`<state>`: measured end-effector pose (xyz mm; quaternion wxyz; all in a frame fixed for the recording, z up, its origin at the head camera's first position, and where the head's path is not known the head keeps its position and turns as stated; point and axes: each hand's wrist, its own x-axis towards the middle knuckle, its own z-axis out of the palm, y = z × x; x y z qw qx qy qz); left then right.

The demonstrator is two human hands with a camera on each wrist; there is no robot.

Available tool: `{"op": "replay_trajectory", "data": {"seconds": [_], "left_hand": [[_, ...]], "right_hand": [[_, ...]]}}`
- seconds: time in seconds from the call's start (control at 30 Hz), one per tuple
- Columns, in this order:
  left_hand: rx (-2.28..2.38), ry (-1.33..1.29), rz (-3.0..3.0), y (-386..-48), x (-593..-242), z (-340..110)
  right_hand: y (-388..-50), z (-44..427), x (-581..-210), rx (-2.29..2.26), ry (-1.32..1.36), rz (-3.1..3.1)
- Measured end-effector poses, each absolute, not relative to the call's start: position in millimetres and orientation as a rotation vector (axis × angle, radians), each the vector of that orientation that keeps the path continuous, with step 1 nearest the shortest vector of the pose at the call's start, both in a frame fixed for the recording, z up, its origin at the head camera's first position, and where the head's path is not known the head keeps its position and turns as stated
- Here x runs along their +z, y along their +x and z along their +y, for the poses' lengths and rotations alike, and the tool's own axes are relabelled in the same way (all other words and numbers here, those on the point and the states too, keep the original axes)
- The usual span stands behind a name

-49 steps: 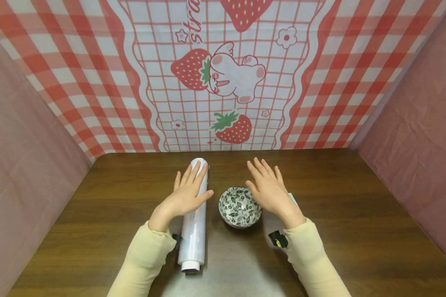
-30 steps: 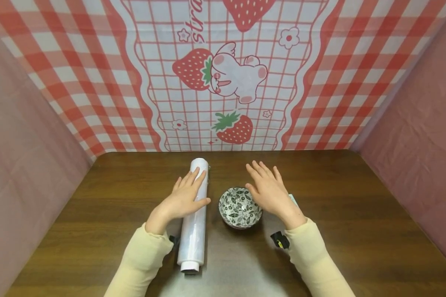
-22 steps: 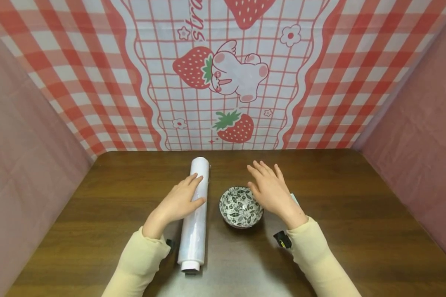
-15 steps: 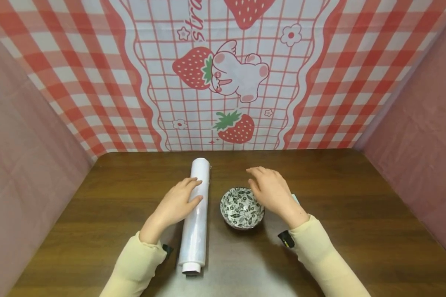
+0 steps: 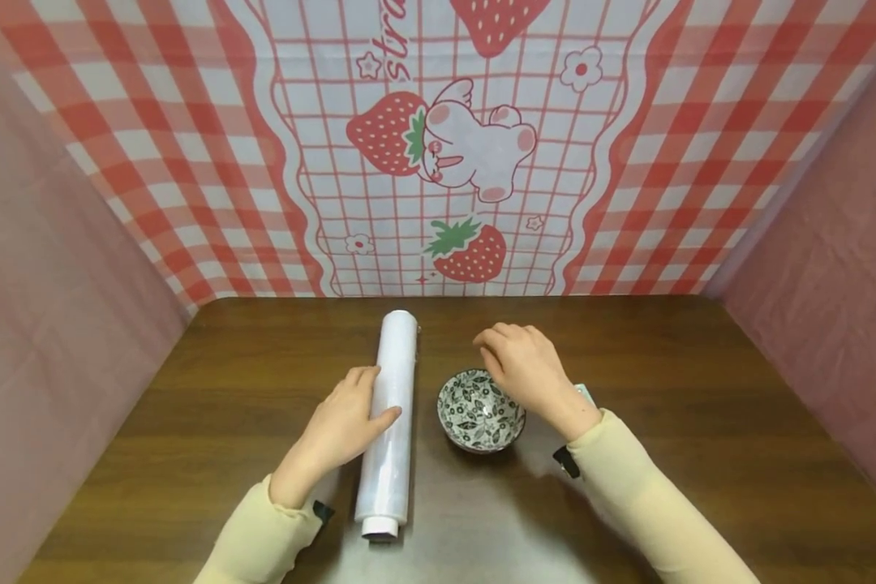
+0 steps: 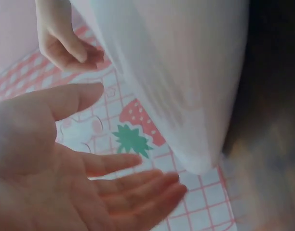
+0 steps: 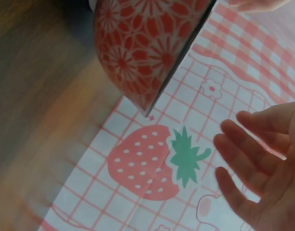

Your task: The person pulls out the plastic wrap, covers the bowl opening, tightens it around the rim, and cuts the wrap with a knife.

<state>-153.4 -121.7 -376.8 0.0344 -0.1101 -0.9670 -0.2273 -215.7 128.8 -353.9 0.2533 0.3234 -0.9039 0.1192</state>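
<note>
Three things on surface [image 5: 701, 422], head view: glossy white roll [image 5: 385, 466], left hand [image 5: 333, 423] partly masking it; bowl [image 5: 474, 414], leaf-patterned inside, partly hidden behind right hand [image 5: 529, 369]; pale thing [image 5: 585, 394], hard to make out. Left wrist: roll blurred, cut off above; left hand's grip apart, clear of it. Right wrist: bowl's outside red, flowered, cut off above; right hand's grip apart, fingers loosely bent.
</note>
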Motion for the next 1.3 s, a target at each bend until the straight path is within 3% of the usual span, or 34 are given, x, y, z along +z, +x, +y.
{"op": "replay_trajectory", "data": {"seconds": [0.47, 1.3], "left_hand": [[-0.576, -0.224, -3.140, -126, -390, -107], [-0.706, -0.159, -3.084, -126, -396, -108]], "right_hand": [[-242, 134, -348, 0.230, 1.188, -2.180], [-293, 114, -382, 0.151, 1.411, -2.141]]}}
